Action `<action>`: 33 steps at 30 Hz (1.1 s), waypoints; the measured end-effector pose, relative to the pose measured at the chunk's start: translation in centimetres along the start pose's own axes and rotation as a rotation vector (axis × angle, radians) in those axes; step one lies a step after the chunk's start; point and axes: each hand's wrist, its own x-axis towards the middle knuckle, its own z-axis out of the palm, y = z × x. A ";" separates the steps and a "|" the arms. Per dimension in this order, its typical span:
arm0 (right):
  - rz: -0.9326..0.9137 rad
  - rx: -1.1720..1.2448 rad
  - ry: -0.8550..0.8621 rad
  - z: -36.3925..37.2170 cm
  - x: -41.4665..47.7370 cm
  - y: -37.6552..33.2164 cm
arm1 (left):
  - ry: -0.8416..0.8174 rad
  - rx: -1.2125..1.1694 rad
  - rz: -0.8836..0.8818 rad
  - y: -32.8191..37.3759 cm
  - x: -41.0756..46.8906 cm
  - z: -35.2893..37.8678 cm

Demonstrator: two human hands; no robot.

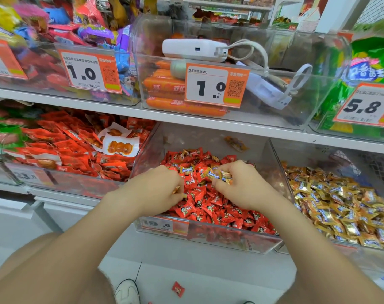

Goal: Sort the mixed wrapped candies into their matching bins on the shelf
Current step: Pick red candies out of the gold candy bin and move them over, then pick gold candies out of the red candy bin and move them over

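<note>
Left hand (156,189): down in the middle bin, fingers curled in tight, pinching a gold-wrapped piece (176,190) that barely peeks out under the fingertips

Right hand (241,189): just beside the left, knuckles up, gripping a small bunch of gold candies (219,175) with blue labels

Red candies (208,207): heaped right under both hands, filling most of the clear middle bin (149,148), with a couple of gold strays still mixed in near the top

Tag on that bin: orange price tag (162,224) reading 19.8, kinda blurry

Back of the same bin: one lone orange packet (236,143), well apart from the heap

Right bin (276,163): pressed up against the middle one, loaded with a gold pile (340,207), same wrapper as the bunch in the right hand

Left neighbour: red snack packets (77,150) stacked up, a few see-through ones on top

Shelf above: orange sausages (164,84) in a clear bin, a white power bank (193,50) with its cable sitting on top

Floor: one red candy (178,289) lying near a white shoe (127,291)
</note>
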 end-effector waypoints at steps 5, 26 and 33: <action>-0.002 0.124 0.405 -2.0 -2.4 0.0 | 0.276 -0.028 -0.035 1.4 0.3 -0.9; 0.326 -0.449 0.167 -8.1 -9.2 22.0 | 0.375 -0.211 0.388 25.7 7.6 0.8; 0.293 -0.048 0.519 -10.6 -11.2 23.1 | 0.087 -0.150 0.227 29.9 16.2 3.3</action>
